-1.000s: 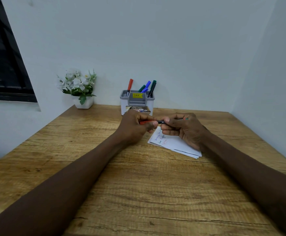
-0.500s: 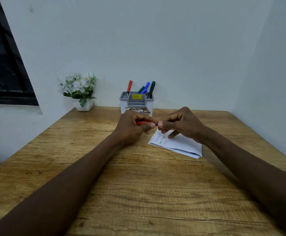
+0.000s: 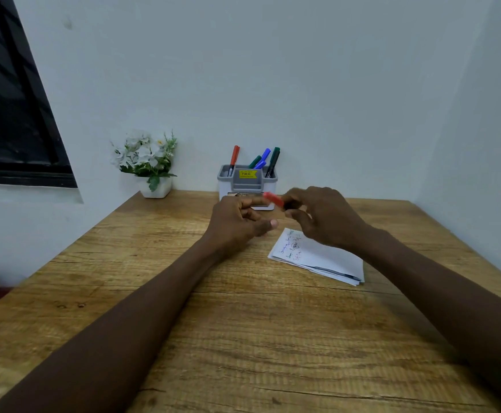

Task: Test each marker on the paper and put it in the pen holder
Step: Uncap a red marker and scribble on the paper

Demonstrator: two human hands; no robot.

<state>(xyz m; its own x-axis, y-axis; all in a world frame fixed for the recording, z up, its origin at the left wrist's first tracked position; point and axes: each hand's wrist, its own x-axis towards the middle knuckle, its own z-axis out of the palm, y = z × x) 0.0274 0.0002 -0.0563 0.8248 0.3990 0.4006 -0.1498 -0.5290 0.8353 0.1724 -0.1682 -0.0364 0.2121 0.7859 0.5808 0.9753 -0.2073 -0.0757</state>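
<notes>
The hands have parted: the right hand (image 3: 323,217) has drawn the red marker (image 3: 273,200) away, pinching its dark barrel in its fingertips, at five o'clock of the pen holder (image 3: 247,186). The left hand (image 3: 237,226), fingers loosely curled and holding nothing, hovers at ten o'clock of the paper (image 3: 326,257).

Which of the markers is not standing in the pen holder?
The red-capped marker, held by the right hand above the table; all others stand in the pen holder.
</notes>
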